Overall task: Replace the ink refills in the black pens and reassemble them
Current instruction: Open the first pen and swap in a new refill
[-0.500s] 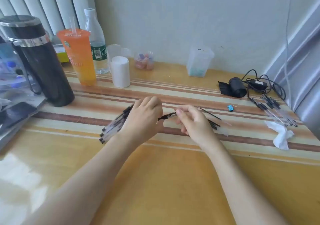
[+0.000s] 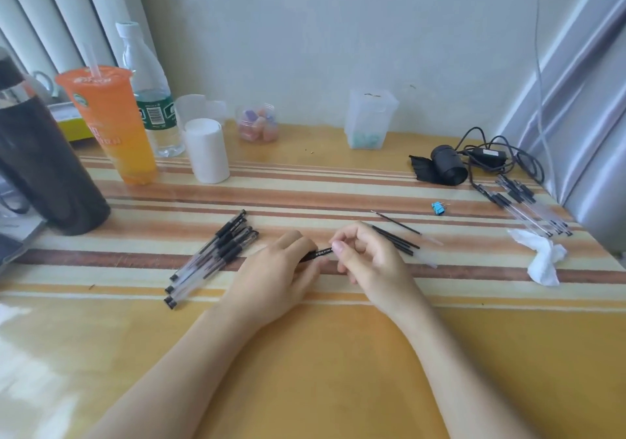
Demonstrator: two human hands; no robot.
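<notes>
Yellow and shiny, with a striped brown and cream cloth across it, the counter [image 2: 305, 371] carries everything here. At far left stands a big black flask [image 2: 44, 174], and beside it an orange cup [image 2: 111, 123] with a straw, then a white roll [image 2: 206, 150]. A bundle of black pens [image 2: 213, 255] with clear barrels lies on the stripes, just left of my left hand [image 2: 271, 279]. To the right of my right hand [image 2: 369, 262] lie some loose refills [image 2: 396, 240], thin and dark. Further right there is a crumpled white tissue [image 2: 543, 262]. Both my hands are closed on one black pen part [image 2: 320, 254], which I hold between them just above the cloth: the left one grips its left end, the right one pinches its right end with thumb and fingertips.
</notes>
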